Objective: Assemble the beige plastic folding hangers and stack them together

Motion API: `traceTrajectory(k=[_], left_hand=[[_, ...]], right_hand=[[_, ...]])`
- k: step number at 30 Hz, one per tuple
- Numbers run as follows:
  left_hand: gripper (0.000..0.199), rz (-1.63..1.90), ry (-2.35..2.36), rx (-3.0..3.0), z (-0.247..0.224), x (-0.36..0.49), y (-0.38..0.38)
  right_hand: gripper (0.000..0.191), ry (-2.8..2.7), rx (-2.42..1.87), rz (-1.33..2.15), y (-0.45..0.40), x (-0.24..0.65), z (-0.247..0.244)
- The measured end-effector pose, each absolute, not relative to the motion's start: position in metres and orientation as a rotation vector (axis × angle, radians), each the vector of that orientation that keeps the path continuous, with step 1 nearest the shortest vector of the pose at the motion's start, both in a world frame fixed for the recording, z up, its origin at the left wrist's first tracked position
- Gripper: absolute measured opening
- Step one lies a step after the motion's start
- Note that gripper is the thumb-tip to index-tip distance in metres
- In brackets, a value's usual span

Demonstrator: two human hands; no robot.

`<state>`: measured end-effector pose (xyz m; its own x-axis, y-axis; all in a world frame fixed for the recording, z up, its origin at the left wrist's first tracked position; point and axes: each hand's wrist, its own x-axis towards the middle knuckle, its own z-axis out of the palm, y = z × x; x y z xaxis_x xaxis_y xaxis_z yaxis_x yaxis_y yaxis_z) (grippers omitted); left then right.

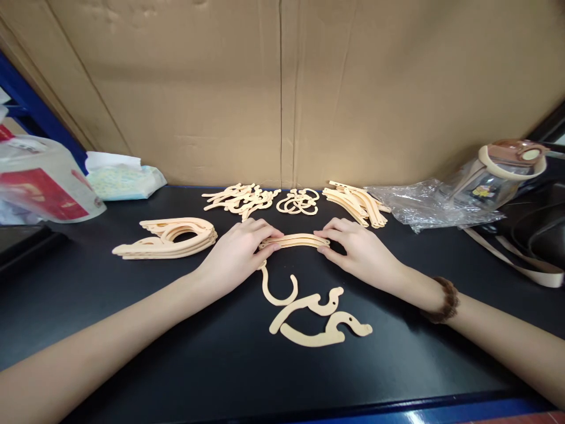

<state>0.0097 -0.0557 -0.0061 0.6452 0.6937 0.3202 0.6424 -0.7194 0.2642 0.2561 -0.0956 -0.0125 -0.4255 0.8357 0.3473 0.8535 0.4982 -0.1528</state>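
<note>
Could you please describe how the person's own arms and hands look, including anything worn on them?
The left hand and right hand are without gloves, and no rings show. No sleeve covers either forearm in view. A brown, fuzzy-looking band circles the right wrist; the left wrist has none.

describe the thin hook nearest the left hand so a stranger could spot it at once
On the black table, look just on the near side of the left hand. There a thin, pale hook bends into an open U. Unlike the two broader, wavy pieces beside it, it is slender along its visible length.
</note>
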Motion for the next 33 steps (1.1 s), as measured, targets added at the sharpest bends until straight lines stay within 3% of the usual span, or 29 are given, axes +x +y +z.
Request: traceTrajectory(k=[11, 16, 23, 33], left_hand=[[0.031, 0.618, 1.128, 2.625, -0.003, 0.009, -0.057], [0.027, 0.662, 1.161, 2.607, -0.005, 0.007, -0.052], [0.028, 0.714, 1.169, 2.64, -0.009, 0.006, -0.054], [0.039, 0.842, 0.991, 2.697, -0.001, 0.006, -0.06]], right_hand=[[0.029, -2.369, -1.411, -0.067, -0.092, 0.26, -0.015], [0.045, -2.451, -1.307, -0.166, -0.098, 0.255, -0.007], [0.037, -2.801, -0.799, -0.254, -0.121, 0.239, 0.002], [0.034, -2.751, -0.879, -0.419, -0.106, 0.254, -0.004]])
